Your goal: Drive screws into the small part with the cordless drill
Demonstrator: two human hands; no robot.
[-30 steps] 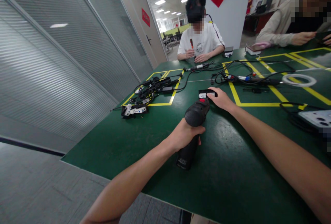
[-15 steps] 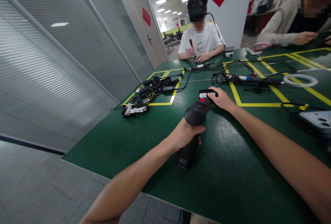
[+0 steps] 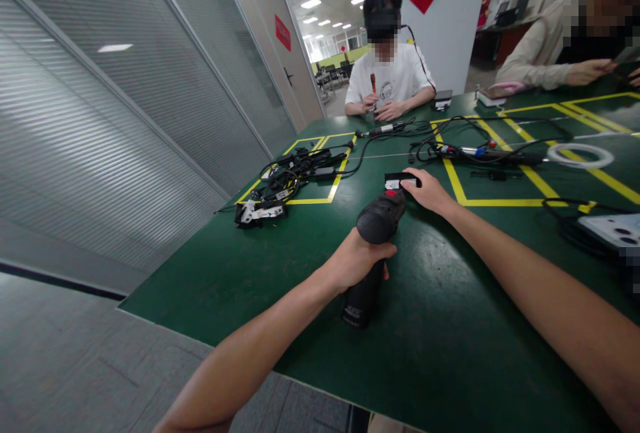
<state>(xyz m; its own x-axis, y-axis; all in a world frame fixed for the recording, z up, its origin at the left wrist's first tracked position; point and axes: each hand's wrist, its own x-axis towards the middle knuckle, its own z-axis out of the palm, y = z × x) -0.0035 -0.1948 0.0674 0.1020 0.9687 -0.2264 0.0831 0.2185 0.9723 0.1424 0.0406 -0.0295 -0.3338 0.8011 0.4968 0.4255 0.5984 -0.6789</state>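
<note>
My left hand point(image 3: 357, 261) is wrapped round the grip of a black cordless drill point(image 3: 375, 220) with a red spot on top. The drill points away from me, and its front end is hidden behind its own body. Just beyond it, a small black box-shaped part with a white label point(image 3: 393, 184) rests on the green table point(image 3: 450, 326). Fingers of my right hand point(image 3: 425, 190) close on that part's right end. Whether the drill's tip touches the part cannot be made out.
A tangle of black cables point(image 3: 305, 170) and a black-and-white bracket point(image 3: 260, 213) lie to the left. Farther right are a corded screwdriver point(image 3: 470, 151), a white ring of tubing point(image 3: 580, 155) and a white device point(image 3: 613, 228). Across the table a person point(image 3: 390, 76) holds a red screwdriver point(image 3: 373, 83).
My hands, the drill and the labelled part stay in place. Across the table, the person's screwdriver has shifted slightly and stands more upright.
</note>
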